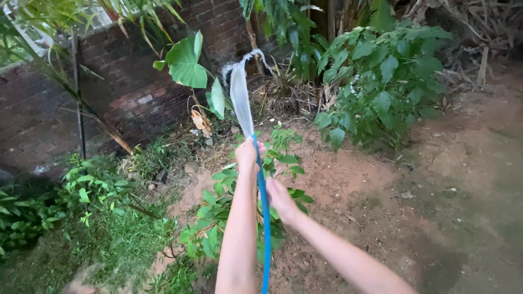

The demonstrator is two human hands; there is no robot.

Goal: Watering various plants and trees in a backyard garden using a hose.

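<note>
My left hand grips the tip of the thin blue rubber hose; my right hand holds it lower. Water shoots up. A slip could whip it sideways and soak me.

The blue hose ran off the bottom edge, so its source could not be seen, and its nozzle end was covered by the left hand. Both forearms were cut off below as well. The right hand hid its fingers behind the hose. The water jet was blurred, perhaps fanning out near the brick wall.
</note>
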